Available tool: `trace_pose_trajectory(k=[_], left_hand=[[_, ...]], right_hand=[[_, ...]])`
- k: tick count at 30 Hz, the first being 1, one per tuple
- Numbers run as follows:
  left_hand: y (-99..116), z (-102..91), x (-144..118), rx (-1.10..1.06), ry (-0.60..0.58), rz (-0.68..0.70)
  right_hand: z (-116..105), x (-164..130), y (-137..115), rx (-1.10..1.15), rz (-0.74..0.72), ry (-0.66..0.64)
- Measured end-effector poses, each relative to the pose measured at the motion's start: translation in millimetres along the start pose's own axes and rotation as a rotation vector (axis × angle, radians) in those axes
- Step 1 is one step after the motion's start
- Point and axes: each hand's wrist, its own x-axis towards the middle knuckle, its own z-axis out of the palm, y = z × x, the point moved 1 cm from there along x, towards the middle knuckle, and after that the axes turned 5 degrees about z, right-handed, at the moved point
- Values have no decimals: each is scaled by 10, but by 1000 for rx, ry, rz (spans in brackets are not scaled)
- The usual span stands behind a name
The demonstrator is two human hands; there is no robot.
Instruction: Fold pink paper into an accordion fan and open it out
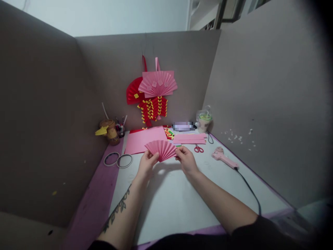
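Observation:
A pleated pink paper fan [162, 150] is spread between my two hands, above the white table surface. My left hand [148, 163] pinches its left side, thumb in front. At the fan's right edge, my right hand [186, 159] grips the paper between thumb and fingers. Behind the fan lies a large sheet of pink paper [140, 139] with red showing under its edges. Pink paper strips [191, 138] rest to the right of it, and red-handled scissors [199, 148] lie just in front of the strips.
A pink glue gun [225, 159] with a black cord lies at the right. Two tape rolls [125, 161] lie at the left, near a brown cup [111, 133]. A lidded cup [204, 121] stands back right. Fan decorations [158, 85] hang on the grey partition [104, 69].

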Motion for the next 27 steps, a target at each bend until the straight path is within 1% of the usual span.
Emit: trace_pose_trajectory(k=[2,4,8,10,14,18,20,23,27], left_hand=[[-32,35,-26,35,-74,-33],[-66,58,-39,51,-88,-43],[-68,80,-37,-51,9,18],[-39,85,-35,-95,36,29],[-9,75,-33,-101,53,23],[-58,52,-24,-98,56,25],[-91,52,-20,-90,44,21],[-118,60,-18,-79,40,19],[-125,59,-19,-67,67,-3]], right_hand=[[27,-22,13,0,10,-16],[46,-35,23,3,19,-27],[46,-30,52,-51,23,-31],[36,-23,74,-96,33,-32],[26,-23,101,-142,45,-61],[46,-45,99,-184,35,-198],[61,-60,103,-207,31,-244],[74,-74,123,-213,65,-223],[78,-74,142,-200,97,-208]])
